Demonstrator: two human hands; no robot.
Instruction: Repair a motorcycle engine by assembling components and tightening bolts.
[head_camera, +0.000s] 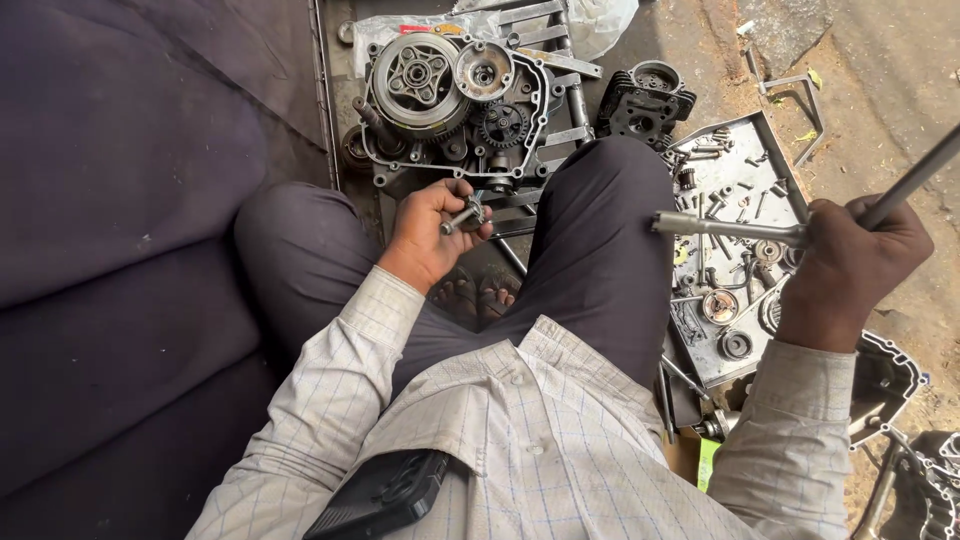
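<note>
The left hand has its grip closed around one small metal bolt-like part, held just below the one open engine case with its two round plates and one dark gear. The right hand grips firmly one T-shaped metal wrench; just beneath this grip lies one metal tray of many small parts.

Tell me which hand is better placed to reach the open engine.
Left. The left hand hangs just in front of the engine, holding a small bolt. The right hand is off over the parts tray, gripping a T-wrench.
</note>
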